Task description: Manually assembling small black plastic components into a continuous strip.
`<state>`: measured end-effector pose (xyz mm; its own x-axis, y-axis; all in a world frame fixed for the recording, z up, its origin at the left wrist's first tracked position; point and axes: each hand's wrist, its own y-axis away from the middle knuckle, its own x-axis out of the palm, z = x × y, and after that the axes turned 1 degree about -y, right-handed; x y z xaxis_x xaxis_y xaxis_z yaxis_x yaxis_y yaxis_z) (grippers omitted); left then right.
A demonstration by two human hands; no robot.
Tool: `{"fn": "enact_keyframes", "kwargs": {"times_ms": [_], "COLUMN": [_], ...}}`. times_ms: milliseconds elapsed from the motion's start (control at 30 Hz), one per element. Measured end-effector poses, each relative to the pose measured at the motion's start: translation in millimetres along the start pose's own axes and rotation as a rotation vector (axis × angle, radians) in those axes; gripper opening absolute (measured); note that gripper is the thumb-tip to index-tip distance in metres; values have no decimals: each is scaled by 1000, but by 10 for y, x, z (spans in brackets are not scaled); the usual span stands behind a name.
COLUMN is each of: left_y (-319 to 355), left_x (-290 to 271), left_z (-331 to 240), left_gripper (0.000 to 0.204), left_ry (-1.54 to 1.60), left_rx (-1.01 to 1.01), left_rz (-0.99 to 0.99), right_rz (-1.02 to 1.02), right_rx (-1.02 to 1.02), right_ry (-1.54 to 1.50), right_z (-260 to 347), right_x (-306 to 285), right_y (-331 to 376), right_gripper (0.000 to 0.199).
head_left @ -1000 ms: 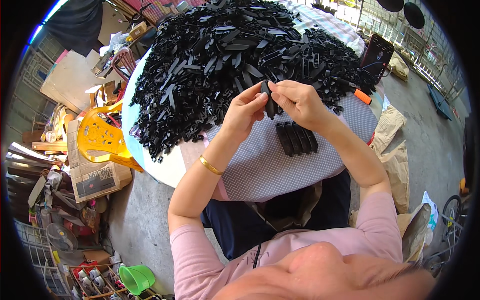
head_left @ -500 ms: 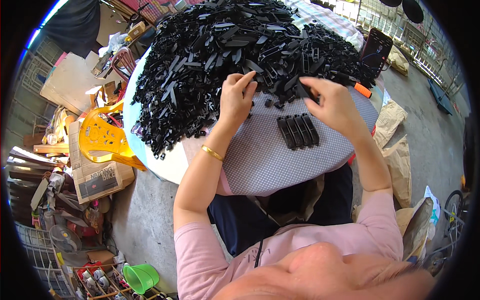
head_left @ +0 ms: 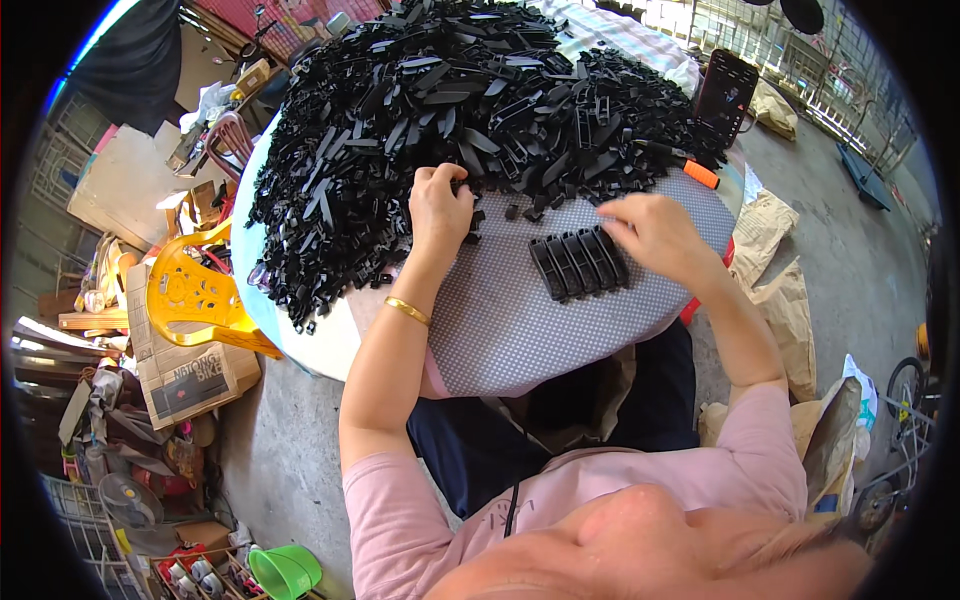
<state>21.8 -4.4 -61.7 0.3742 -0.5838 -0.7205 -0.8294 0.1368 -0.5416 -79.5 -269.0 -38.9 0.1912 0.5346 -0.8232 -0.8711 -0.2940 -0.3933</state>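
Note:
A large heap of black plastic parts (head_left: 400, 130) covers the far side of a round table. My left hand (head_left: 440, 212) is at the heap's near edge, its fingers curled and closed on a small dark plastic piece that mostly hides behind them. Nearer to me, several long black plastic parts stand side by side in a neat row (head_left: 575, 265) on the dotted cloth (head_left: 490, 330). My right hand (head_left: 655, 238) is at the right end of this row, thumb and fingers closed about the top of the last black plastic part.
An orange-handled tool (head_left: 701, 175) lies at the heap's right edge, near a propped phone (head_left: 724, 95). Loose small black bits (head_left: 515, 212) lie between heap and row. A yellow chair (head_left: 190, 290) stands left of the table, brown paper bags (head_left: 785, 320) on the right.
My right hand has come down from the heap to the row, which has grown by one part at its right end. The left hand has shifted left and curled its fingers.

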Motion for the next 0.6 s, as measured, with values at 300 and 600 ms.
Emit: {"fn": "enact_keyframes", "kwargs": {"times_ms": [300, 600], "left_y": [13, 43], "left_x": [-158, -147], "left_z": [-244, -300], "left_gripper": [44, 43], "left_ry": [611, 1458], "left_rx": [-233, -454], "left_rz": [78, 420], "right_rz": [92, 91], "right_rx": [64, 86], "right_ry": [290, 106], "right_z": [-200, -69], "right_x": [223, 67], "right_y": [-398, -712], "right_gripper": [18, 14]}}
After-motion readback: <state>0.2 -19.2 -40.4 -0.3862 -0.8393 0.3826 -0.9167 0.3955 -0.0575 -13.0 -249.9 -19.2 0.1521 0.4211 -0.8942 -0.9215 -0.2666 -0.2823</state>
